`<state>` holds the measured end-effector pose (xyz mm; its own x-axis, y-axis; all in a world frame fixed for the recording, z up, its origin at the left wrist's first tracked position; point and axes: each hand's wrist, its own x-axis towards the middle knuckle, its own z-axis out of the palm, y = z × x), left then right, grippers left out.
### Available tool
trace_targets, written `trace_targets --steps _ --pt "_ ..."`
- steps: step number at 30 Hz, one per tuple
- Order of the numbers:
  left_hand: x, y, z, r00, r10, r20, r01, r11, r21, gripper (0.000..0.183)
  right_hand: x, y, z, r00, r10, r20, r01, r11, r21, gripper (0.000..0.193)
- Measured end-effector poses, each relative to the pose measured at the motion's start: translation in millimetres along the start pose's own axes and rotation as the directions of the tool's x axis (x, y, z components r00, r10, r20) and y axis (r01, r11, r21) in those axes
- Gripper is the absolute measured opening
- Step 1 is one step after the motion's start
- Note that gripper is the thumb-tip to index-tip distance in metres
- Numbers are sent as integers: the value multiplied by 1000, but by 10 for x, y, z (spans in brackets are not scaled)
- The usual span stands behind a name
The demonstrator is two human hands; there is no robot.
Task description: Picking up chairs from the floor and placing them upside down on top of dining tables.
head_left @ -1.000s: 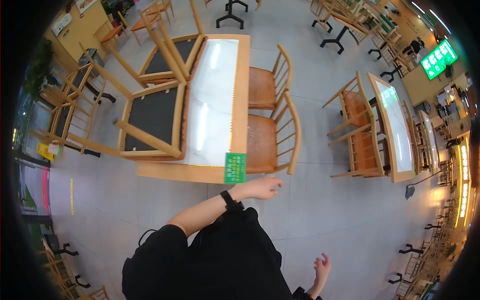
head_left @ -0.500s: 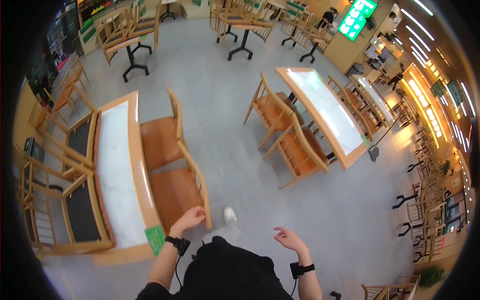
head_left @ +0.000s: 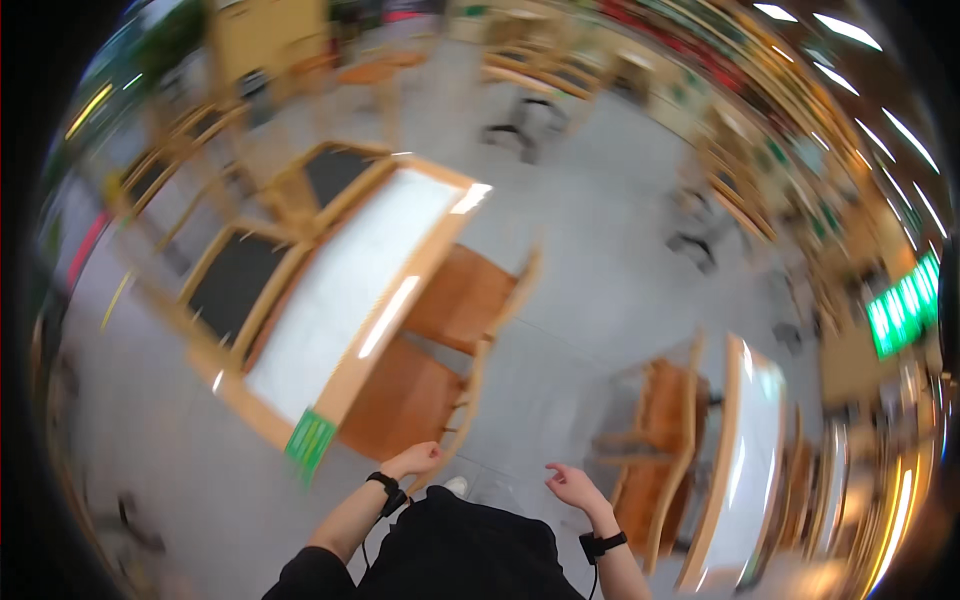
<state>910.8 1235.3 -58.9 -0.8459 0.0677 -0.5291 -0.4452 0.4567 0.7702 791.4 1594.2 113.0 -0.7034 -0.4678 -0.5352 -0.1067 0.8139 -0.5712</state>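
The left hand (head_left: 413,460) is near a chair (head_left: 398,402)

Wood-edged table (head_left: 355,285): two upturned chairs (head_left: 240,285), green card (head_left: 311,440) at corner.

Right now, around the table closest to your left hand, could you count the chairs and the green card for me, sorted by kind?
Upright chairs beside the table: 2
Upturned chairs on it: 2
Green card at its corner: 1
Total: 5
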Motion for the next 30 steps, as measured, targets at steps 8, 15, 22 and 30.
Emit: trace_targets --steps 8,15,22,30 --pt "-671 -376 794 595 -484 -642 92 834 -544 18 1816 -789 -285 785 -402 472 546 809 -219 42" --pt "-834 334 1715 15 -839 -544 -70 542 -837 17 2590 -1185 52 297 -482 824 883 467 -44 48" --pt "-500 1199 2821 -7 -884 -468 -106 466 -878 25 2581 -1294 758 -131 -411 902 974 118 195 65" --pt "-500 2094 3875 -236 -951 -199 -314 268 -911 26 2308 -1182 1752 67 -128 990 992 119 -52 60"
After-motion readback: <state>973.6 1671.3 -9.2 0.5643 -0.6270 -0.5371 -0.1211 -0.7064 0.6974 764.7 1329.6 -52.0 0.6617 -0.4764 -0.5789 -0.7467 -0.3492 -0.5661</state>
